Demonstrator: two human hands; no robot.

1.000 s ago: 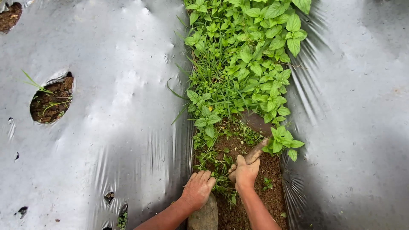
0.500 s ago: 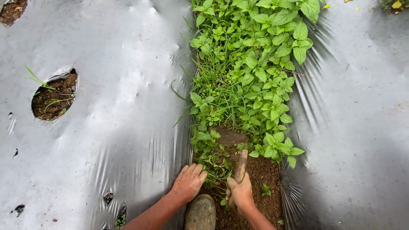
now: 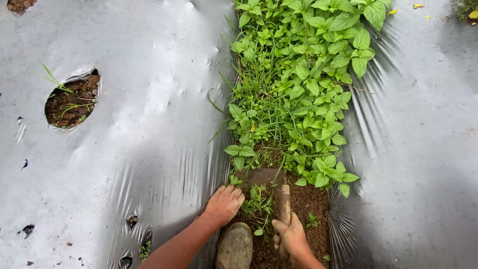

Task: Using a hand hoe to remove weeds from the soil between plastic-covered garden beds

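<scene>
bare soil strip (image 3: 308, 199) — weeds (image 3: 298, 84) (leafy, green) — between silver mulch sheets (image 3: 149, 124)

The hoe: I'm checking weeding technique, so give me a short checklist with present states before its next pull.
1. Right hand grips the hoe handle: ok.
2. Blade set in the soil at the edge of the weeds: ok.
3. Left hand out of the blade's path, resting at the edge of the plastic sheet: ok.
4. Boot out of the pull line: not ok, it sits just left of the handle, close to the hands.
5. Blade clear of the sheet edges: cannot tell, leaves cover the blade's sides.
</scene>
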